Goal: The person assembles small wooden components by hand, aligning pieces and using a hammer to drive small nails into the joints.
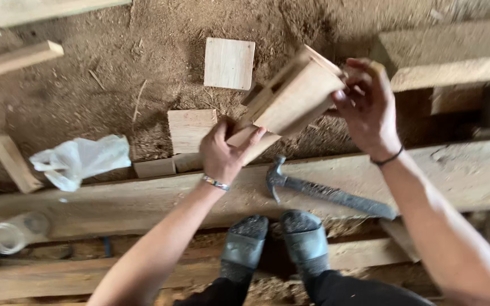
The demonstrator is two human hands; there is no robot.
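A long pale wooden plank (114,198) lies across the sawdust floor (114,85), in front of the person's two grey slippers (273,241). Above the plank, both hands hold up one light wooden box piece made of flat boards joined together (293,96). The left hand (222,150) is closed around its lower end, with the thumb on top. The right hand (367,107) is closed on its upper right edge, fingers curled over it. So the box piece sits between the two hands, tilted, up in the air.

One dark claw hammer (324,192) rests on the plank, just below the hands. Two square wooden blocks (229,63) lie on the sawdust. One crumpled white plastic bag (80,160) lies to the left. One clear plastic jar (15,232) lies near the plank's left end.
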